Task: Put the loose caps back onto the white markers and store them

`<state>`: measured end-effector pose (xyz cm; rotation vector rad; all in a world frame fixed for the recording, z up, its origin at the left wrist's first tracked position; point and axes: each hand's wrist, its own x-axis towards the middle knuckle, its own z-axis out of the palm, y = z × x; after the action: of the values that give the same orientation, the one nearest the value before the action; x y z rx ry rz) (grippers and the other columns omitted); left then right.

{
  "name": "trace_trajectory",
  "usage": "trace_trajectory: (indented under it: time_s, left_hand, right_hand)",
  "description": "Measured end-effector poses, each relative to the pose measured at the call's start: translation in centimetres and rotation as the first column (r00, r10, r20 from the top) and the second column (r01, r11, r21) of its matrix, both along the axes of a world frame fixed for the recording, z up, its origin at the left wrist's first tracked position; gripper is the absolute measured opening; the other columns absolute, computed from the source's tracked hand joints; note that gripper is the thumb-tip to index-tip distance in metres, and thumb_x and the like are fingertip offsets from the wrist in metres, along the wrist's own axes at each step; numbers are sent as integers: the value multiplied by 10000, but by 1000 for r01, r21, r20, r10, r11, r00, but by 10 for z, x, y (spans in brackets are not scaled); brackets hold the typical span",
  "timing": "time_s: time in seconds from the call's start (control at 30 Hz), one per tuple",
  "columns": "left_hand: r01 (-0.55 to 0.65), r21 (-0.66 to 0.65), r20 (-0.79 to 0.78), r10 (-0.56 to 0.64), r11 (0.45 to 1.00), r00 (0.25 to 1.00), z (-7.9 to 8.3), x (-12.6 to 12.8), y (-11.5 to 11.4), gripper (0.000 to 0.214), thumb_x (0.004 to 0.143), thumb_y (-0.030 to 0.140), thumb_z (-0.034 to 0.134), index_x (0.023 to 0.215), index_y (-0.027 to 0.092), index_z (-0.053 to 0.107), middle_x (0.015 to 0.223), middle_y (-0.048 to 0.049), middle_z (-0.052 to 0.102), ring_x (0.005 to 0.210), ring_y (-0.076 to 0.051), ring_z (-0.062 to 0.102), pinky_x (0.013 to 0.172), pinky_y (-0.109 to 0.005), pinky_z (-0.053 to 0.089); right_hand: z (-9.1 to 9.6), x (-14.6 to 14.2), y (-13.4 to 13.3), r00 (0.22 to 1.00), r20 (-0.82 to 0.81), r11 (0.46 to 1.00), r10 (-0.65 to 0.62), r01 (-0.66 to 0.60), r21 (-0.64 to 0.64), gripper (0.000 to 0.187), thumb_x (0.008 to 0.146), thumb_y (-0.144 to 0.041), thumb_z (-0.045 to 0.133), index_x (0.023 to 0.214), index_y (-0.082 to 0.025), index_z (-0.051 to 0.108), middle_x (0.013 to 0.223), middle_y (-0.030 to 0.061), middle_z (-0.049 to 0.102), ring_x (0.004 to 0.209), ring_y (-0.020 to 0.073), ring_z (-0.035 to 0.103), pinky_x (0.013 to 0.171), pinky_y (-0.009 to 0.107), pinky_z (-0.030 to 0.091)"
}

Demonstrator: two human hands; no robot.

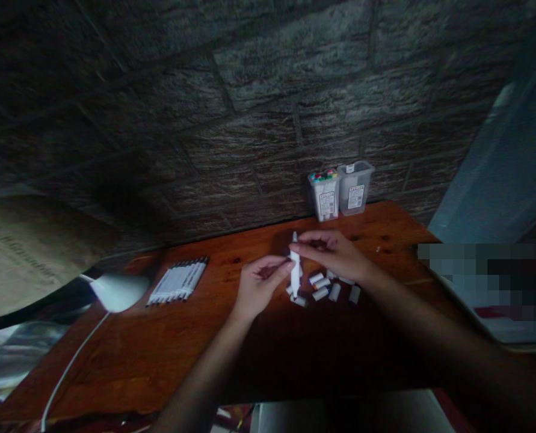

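Both my hands hold one white marker (pixel 295 267) upright over the wooden table (pixel 168 343). My right hand (pixel 335 252) pinches its upper end. My left hand (pixel 261 285) grips it lower down from the left side, fingers curled. Several loose white marker caps (pixel 328 291) lie on the table just below and to the right of my hands. A row of several uncapped white markers (pixel 177 281) lies side by side to the left.
Two clear plastic boxes stand against the stone wall: one full of coloured markers (pixel 324 195), one nearly empty (pixel 355 187). A white desk lamp (pixel 117 291) with its cord sits at the left. A brown cardboard box (pixel 28 255) is at the far left.
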<state>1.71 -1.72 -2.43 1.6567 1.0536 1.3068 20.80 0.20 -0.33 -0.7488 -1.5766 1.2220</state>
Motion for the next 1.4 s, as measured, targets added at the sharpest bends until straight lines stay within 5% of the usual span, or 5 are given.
trace_trajectory:
  time_s: [0.13,0.4,0.83,1.2,1.4]
  left_hand:
    - [-103,140,-225,132,985,965,-9,-5,5,212,865,361,662,853,164,738,801,-36,742,737,-155,665,719,-259,518]
    - [64,325,-586,148,943,797,-19,-1,8,222,826,333,720,1019,225,705,1028,-64,743,966,-233,672,883,-377,501]
    - [32,295,-606,161,955,779,-21,7,7,228,819,339,726,1017,232,693,1032,-46,756,939,-224,680,870,-380,515]
    - [182,306,-651,67,934,756,-23,16,18,157,874,265,664,1003,213,737,1059,-67,760,1005,-227,691,943,-399,502]
    - [161,307,-786,155,938,599,-1,35,23,187,913,274,588,1003,199,733,1005,-74,758,957,-225,690,892,-358,518]
  right_hand:
    - [2,16,15,974,-186,989,-126,109,-101,298,769,-484,727,729,-195,664,645,-38,587,556,78,487,535,216,380]
    - [-6,25,29,923,-289,929,-255,150,-339,476,734,-636,694,688,-174,591,685,55,691,463,73,440,391,219,214]
    - [-3,24,24,870,-439,909,-226,27,-415,343,713,-457,807,866,-159,734,767,21,694,538,33,497,444,150,364]
    - [-5,23,26,840,-491,892,-233,-16,-451,325,675,-387,850,883,-161,745,755,2,701,545,27,503,501,139,432]
    - [-2,27,28,813,-520,885,-263,-11,-465,314,658,-369,861,853,-152,745,712,-14,685,513,23,482,474,130,423]
